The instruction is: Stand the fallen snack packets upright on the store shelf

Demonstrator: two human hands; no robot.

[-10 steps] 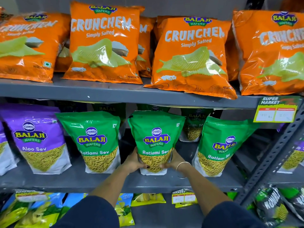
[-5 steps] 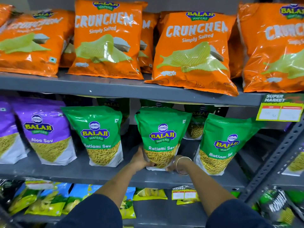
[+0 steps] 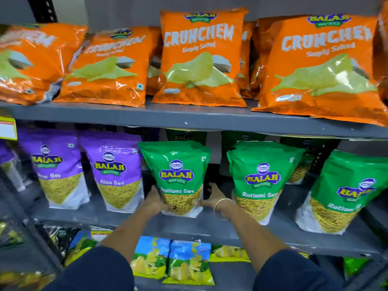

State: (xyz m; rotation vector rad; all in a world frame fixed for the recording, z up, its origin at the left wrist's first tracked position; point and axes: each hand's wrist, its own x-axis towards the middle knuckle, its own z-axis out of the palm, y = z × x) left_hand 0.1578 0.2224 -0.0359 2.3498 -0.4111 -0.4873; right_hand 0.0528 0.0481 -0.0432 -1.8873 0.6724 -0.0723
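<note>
Purple Aloo Sev packets [image 3: 117,171] stand upright at the left of the grey middle shelf [image 3: 210,229], two in the front row, side by side. Just to the right of them stands a green Ratlami Sev packet [image 3: 177,175], upright, its base on the shelf near the front edge. The left hand [image 3: 154,201] grips this packet at its lower left side, fingers closed against the clear window where the yellow sev shows. The right hand [image 3: 212,199] presses the lower right side of the same packet, so the packet is held between both hands; a thin metal bangle [image 3: 220,206] sits on the right wrist. Both forearms come up from dark blue sleeves [image 3: 98,269] at the bottom.

Further right, a second green packet [image 3: 262,179] stands upright with a gap between it and the held one, and a third green packet [image 3: 344,190] leans a little at the far right. More green packets stand behind them, partly hidden.

On the upper shelf [image 3: 189,118], orange Crunchem bags [image 3: 201,59] lean back in a row. Below, blue and yellow packets [image 3: 172,261] are seen, blurred.
</note>
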